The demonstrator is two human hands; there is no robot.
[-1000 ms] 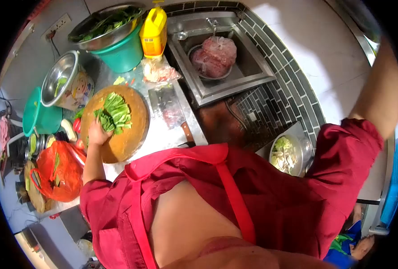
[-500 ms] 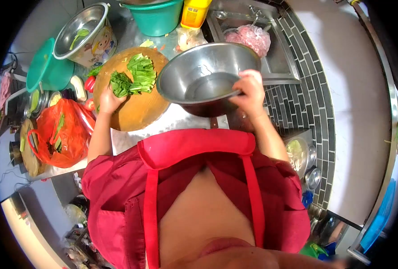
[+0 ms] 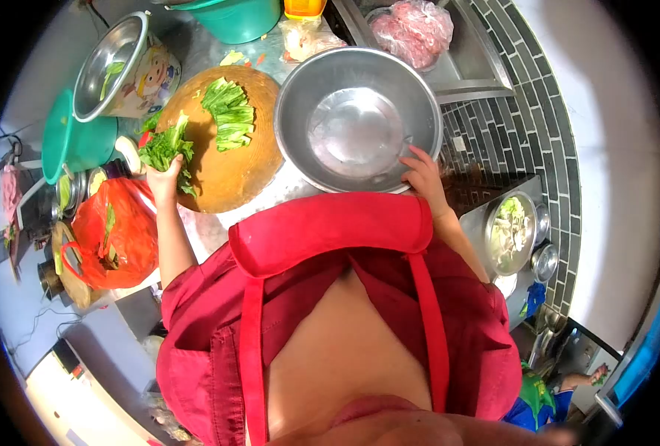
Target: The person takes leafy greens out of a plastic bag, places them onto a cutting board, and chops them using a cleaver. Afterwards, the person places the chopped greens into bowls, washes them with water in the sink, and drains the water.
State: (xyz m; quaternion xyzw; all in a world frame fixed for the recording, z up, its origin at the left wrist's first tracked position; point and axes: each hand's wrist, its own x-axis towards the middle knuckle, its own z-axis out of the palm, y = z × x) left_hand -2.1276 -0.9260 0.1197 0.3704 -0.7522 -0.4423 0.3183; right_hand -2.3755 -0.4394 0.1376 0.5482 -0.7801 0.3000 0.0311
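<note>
Left hand (image 3: pixel 165 175) is clamping leafy greens (image 3: pixel 168 147) over the left of a round board (image 3: pixel 218 180); right hand (image 3: pixel 426 180), well apart, is touching, perhaps gripping, the near right rim of a steel bowl (image 3: pixel 352 134).

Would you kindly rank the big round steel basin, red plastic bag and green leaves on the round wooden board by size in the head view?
Largest: big round steel basin
Red plastic bag
Smallest: green leaves on the round wooden board

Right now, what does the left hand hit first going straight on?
Past the greens in its grip, the left hand would probably meet the bucket first; height is unclear from this one view.
</note>
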